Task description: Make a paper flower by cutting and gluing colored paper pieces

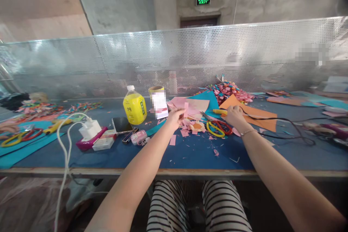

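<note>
My left hand (176, 117) pinches a small pink paper strip (186, 108) between thumb and fingers, over the middle of the table. My right hand (235, 116) is closed around a yellow glue gun (219, 111), whose tip points left toward the strip. A black cord (258, 118) trails from it to the right. Scissors with yellow and red handles (216, 129) lie just in front of the glue gun. Between the hands are scattered pink paper scraps (192, 126). Behind them lie a pink sheet (194, 105), a blue sheet (208, 98) and an orange sheet (261, 117).
A colourful heap of paper pieces (231, 92) rests against the perforated metal screen (152, 58). On the left stand a yellow bottle (135, 107), a tape roll (156, 89), a phone (122, 125) and a power strip (89, 141) with white cables. Another person's hand (9, 127) shows far left.
</note>
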`<state>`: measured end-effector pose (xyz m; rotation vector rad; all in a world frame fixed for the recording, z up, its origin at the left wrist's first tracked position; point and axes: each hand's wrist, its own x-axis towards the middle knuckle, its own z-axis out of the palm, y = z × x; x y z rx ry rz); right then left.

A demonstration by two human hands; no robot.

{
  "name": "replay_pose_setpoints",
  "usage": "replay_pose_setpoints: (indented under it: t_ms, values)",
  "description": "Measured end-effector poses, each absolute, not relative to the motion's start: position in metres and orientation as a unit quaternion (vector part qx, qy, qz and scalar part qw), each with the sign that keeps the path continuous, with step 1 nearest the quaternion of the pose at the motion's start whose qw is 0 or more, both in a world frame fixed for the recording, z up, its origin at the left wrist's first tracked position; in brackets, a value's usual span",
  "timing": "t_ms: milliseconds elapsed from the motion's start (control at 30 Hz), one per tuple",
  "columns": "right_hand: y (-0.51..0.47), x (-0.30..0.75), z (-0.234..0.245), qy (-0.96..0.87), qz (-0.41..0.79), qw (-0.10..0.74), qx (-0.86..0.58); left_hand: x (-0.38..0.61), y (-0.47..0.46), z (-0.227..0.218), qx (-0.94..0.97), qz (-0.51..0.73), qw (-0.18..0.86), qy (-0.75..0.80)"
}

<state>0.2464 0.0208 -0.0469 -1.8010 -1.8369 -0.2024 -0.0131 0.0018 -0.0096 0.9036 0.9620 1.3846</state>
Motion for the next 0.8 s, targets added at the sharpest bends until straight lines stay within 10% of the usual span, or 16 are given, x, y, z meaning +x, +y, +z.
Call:
replay_pose_setpoints:
  t_ms: [333, 800]
  values:
    - [-0.011, 0.159, -0.023, -0.831, 0.016, 0.456, -0.318, 0.000, -0.013, -0.005, 0.392, 0.550, 0.644, 0.359]
    - [-0.017, 0.153, -0.023, -0.808, 0.092, 0.487, -0.320, 0.007, -0.015, -0.007, 0.397, 0.550, 0.642, 0.357]
